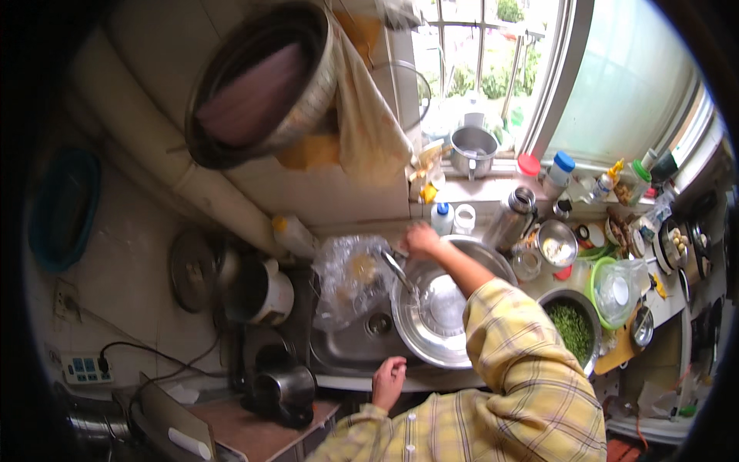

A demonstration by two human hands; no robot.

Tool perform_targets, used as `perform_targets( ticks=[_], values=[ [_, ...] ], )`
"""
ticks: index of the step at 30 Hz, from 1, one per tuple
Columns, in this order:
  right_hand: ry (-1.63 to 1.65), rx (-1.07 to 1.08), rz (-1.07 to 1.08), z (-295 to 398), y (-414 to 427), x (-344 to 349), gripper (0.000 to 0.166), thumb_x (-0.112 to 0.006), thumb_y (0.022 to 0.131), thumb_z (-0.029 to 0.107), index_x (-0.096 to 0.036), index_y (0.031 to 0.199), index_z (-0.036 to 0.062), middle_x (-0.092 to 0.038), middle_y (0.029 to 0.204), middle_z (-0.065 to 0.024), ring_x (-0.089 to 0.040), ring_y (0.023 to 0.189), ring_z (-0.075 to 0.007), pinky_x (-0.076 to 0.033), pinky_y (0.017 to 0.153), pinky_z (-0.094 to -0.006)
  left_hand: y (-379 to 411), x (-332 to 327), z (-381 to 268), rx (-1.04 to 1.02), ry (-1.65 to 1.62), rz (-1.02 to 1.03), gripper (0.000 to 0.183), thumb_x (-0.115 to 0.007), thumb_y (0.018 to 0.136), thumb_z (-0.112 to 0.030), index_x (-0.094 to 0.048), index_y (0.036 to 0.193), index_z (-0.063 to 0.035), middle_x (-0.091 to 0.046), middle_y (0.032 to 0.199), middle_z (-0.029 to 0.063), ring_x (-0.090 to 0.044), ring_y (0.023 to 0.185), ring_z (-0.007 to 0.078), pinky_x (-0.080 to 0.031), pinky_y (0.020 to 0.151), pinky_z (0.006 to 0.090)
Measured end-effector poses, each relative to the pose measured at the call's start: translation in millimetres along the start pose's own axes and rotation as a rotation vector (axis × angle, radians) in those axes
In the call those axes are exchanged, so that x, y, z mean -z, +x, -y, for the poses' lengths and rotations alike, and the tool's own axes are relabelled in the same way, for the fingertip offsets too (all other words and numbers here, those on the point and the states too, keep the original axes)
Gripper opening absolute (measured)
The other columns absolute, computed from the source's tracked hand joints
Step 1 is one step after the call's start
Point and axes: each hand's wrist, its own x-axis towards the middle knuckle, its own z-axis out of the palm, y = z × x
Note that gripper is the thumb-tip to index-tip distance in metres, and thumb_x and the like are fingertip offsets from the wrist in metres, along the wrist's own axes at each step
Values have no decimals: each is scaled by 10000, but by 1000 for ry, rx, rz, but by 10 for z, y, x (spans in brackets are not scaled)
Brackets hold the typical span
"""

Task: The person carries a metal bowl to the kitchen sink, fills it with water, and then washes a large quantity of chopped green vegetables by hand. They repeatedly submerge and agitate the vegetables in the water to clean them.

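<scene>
My right hand [420, 239] reaches over a large stainless steel basin [407, 329] to the back of the sink, just behind the tap [397, 270]. Its fingers are bent downward, and what they touch there cannot be made out. Water runs from the spout into the basin, which stands in the right part of the steel sink [346, 352]. Low at the sink's front edge is my left hand [389, 381], fingers loosely curled with nothing seen in them. Left of the tap, a clear plastic bag [352, 277] with something yellowish inside lies in the sink.
A pot of chopped greens [568, 329] stands right of the basin, by a steel thermos [511, 216] and a small metal bowl [557, 242]. To the left are a white pot [280, 297] and a dark kettle [286, 387]. A large round vessel [312, 98] hangs overhead.
</scene>
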Motion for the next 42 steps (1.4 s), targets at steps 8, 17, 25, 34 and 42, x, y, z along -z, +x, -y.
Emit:
perform_targets(
  ticks=[8,17,25,34,42],
  values=[
    [824,-38,-458,-373,-2040,904,299,-624,987,199,-674,1223,23,-664,1222,-160,-661,1081,-284,-523,935,-364,56,-94,-294,-9,-30,133,115,-637,952,-72,-656,1039,1,-702,897,90,-662,725,156,-535,657,289],
    [882,-734,-570,-845,-5259,210,248,-566,970,41,-689,1177,-16,-738,1099,-131,-724,893,-207,-565,816,-327,56,-872,-1094,-83,67,280,127,-665,933,-93,-687,1040,-29,-678,828,91,-624,636,157,-495,605,299],
    [596,-616,-339,-719,-5805,-348,469,-624,923,74,-585,1389,119,-545,1442,-187,-541,1288,-388,-442,1087,-433,-175,-2389,-1717,-576,331,500,243,-653,917,-86,-611,1156,-67,-631,1104,101,-652,992,319,-539,778,399],
    [695,-205,-33,-655,-6025,-362,457,-679,894,180,-632,1348,157,-518,1479,-142,-517,1259,-383,-369,1115,-493,104,-3591,-1819,-674,557,395,511,-663,905,-153,-529,1393,-81,-501,1426,238,-475,1329,426,-415,1070,512],
    [936,-299,-275,-1090,-6327,-279,406,-678,835,-7,-676,1232,81,-618,1284,-150,-600,1201,-349,-487,1023,-400,8,-3402,-1902,-375,793,797,836,-795,760,-204,-401,1496,-163,-438,1447,205,-490,1315,404,-503,1021,456]
  ],
)
